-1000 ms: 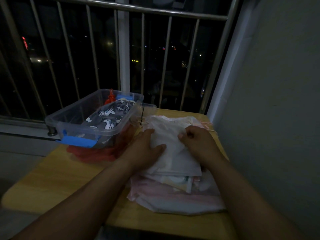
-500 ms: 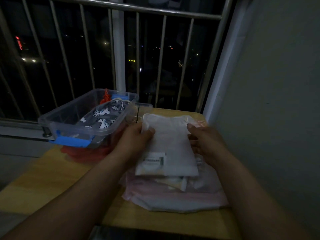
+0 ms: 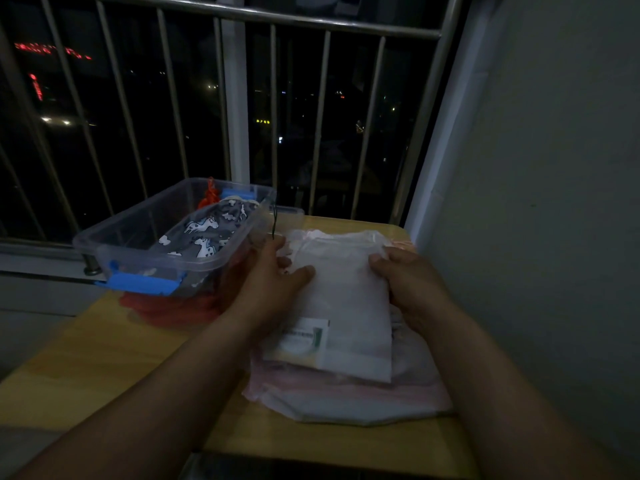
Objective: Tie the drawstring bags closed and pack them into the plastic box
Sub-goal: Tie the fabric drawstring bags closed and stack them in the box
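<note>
A white drawstring bag [image 3: 341,306] with a printed label near its bottom lies on top of a pile of pale bags [image 3: 346,400] on the wooden table. My left hand [image 3: 273,278] grips the bag's upper left edge and my right hand [image 3: 408,282] grips its upper right edge. The bag's mouth faces away from me. To the left stands the clear plastic box [image 3: 114,244] with blue latches. Inside it lies a grey bag with white horses [image 3: 204,233], and a red cord [image 3: 210,195] shows at the box's back.
A red cloth [image 3: 166,308] lies under the box's near end. The yellow wooden table [image 3: 104,368] ends at a metal window railing [image 3: 239,98] behind and a grey wall [image 3: 536,202] on the right. The scene is dim.
The top white bag came up off the pile between both hands and its labelled face now shows. Both hands shifted to the bag's upper corners.
</note>
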Available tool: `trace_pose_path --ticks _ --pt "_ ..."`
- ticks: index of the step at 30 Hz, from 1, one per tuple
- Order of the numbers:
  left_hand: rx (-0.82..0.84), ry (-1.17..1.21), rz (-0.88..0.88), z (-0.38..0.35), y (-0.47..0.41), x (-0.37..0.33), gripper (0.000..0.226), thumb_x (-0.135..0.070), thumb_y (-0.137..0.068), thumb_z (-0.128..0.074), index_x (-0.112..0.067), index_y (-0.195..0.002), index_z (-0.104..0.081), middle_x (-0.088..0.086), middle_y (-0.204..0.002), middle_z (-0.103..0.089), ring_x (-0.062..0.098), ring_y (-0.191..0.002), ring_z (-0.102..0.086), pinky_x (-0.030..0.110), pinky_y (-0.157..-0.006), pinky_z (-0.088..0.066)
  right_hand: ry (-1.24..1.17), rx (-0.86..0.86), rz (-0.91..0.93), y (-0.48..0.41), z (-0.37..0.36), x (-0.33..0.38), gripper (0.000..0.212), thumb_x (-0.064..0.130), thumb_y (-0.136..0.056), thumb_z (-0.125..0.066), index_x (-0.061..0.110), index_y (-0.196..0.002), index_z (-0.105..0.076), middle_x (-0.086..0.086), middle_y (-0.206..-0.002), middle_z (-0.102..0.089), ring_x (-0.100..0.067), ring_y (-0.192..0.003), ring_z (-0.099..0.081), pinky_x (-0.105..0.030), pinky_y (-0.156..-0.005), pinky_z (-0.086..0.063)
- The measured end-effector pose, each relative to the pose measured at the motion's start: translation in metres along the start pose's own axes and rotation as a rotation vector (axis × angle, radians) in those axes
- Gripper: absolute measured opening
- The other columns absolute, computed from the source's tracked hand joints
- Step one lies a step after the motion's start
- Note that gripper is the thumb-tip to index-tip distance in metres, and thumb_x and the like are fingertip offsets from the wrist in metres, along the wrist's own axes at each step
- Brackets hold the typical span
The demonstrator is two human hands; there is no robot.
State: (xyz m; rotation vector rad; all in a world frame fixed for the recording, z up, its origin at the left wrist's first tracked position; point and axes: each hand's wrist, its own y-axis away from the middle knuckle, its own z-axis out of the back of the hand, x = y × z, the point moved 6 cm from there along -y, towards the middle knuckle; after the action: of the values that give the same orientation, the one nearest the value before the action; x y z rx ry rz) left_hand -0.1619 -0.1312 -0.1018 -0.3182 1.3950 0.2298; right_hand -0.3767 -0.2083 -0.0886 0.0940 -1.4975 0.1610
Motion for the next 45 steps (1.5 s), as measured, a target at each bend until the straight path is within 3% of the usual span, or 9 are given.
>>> trace_pose_path --ticks 5,10,15,20,28,33,37,41,45 --pt "-0.041 -0.334 -0.212 0.000 0.000 -0.008 0.037 -0.052 -0.095 -0.065 -0.016 -0.091 -0.072 -0.001 -0.091 -0.070 0.012 -0.082 -0.067 0.039 -0.079 -0.057 0.028 0.049 0.068 0.003 -0.004 0.006 0.019 0.007 -0.098 -0.061 0.018 -0.094 -0.076 0.001 -0.091 -0.078 -0.017 -0.081 -0.072 -0.027 -0.067 -0.057" --pt "0.112 0.157 0.089 -0.008 -0.001 -0.007 0.058 -0.064 -0.092 -0.059 -0.016 -0.121 -0.074 0.005 -0.117 -0.076 0.025 -0.109 -0.072 0.045 -0.105 -0.053 0.002 0.189 0.058 0.010 -0.010 0.009 0.020 0.007 -0.099 -0.060 0.018 -0.099 -0.077 -0.007 -0.098 -0.079 -0.021 -0.086 -0.075 -0.032 -0.073 -0.060" --pt "0.120 0.283 0.125 -0.017 0.002 -0.012 0.028 -0.022 -0.107 -0.051 -0.009 -0.117 -0.074 0.014 -0.110 -0.077 0.025 -0.094 -0.076 0.028 -0.064 -0.061 -0.072 0.193 0.047 0.012 -0.010 0.012 0.023 0.023 -0.104 -0.056 0.013 -0.111 -0.076 -0.009 -0.109 -0.078 -0.026 -0.102 -0.074 -0.040 -0.092 -0.058" --pt "0.119 0.433 0.180 -0.024 0.001 -0.009 0.027 -0.019 -0.106 -0.051 -0.013 -0.118 -0.074 0.009 -0.101 -0.078 0.016 -0.077 -0.077 0.027 -0.059 -0.058 -0.323 0.142 -0.122 0.009 -0.012 0.004 0.022 0.026 -0.101 -0.059 0.018 -0.106 -0.079 -0.015 -0.115 -0.075 -0.031 -0.102 -0.074 -0.046 -0.091 -0.058" --pt "0.098 0.724 0.322 -0.020 -0.003 0.002 0.027 -0.026 -0.105 -0.052 -0.014 -0.094 -0.073 0.008 -0.103 -0.076 0.028 -0.099 -0.067 0.047 -0.096 -0.052 -0.602 0.124 -0.337 0.015 -0.011 0.004 0.033 0.027 -0.104 -0.053 0.014 -0.076 -0.065 -0.008 -0.091 -0.075 -0.027 -0.082 -0.072 -0.043 -0.077 -0.055" --pt "0.114 0.955 0.361 -0.022 -0.004 0.004 0.030 -0.024 -0.110 -0.043 -0.013 -0.088 -0.060 0.009 -0.105 -0.079 0.024 -0.095 -0.076 0.043 -0.077 -0.056 -0.729 0.057 -0.358 0.017 -0.008 0.003 0.037 0.019 -0.102 -0.047 0.013 -0.066 -0.049 -0.007 -0.069 -0.068 -0.028 -0.087 -0.070 -0.047 -0.087 -0.053" --pt "0.071 0.971 0.300 -0.021 -0.007 0.004 0.034 -0.016 -0.108 -0.042 -0.012 -0.076 -0.053 0.002 -0.063 -0.058 0.019 -0.071 -0.064 0.040 -0.083 -0.055 -0.799 -0.007 -0.348 0.014 -0.005 0.003 0.041 0.017 -0.098 -0.044 0.015 -0.057 -0.039 -0.001 -0.050 -0.040 -0.021 -0.058 -0.059 -0.040 -0.068 -0.057" --pt "0.008 0.848 0.217 -0.021 -0.009 0.002 0.031 -0.008 -0.107 -0.040 -0.010 -0.079 -0.052 -0.001 -0.057 -0.037 0.013 -0.050 -0.037 0.028 -0.063 -0.054 -0.759 -0.022 -0.334 0.013 -0.005 0.003 0.049 0.016 -0.096 -0.043 0.017 -0.047 -0.038 0.000 -0.045 -0.030 -0.016 -0.044 -0.039 -0.041 -0.072 -0.052" --pt "0.045 0.546 0.079 -0.020 -0.006 -0.009 0.024 -0.008 -0.107 -0.040 -0.007 -0.090 -0.057 -0.001 -0.058 -0.039 0.011 -0.048 -0.038 0.027 -0.058 -0.046 -0.635 -0.042 -0.293 0.013 -0.007 0.008 0.042 0.014 -0.095 -0.043 0.019 -0.053 -0.035 0.001 -0.047 -0.029 -0.016 -0.046 -0.031 -0.034 -0.063 -0.046"
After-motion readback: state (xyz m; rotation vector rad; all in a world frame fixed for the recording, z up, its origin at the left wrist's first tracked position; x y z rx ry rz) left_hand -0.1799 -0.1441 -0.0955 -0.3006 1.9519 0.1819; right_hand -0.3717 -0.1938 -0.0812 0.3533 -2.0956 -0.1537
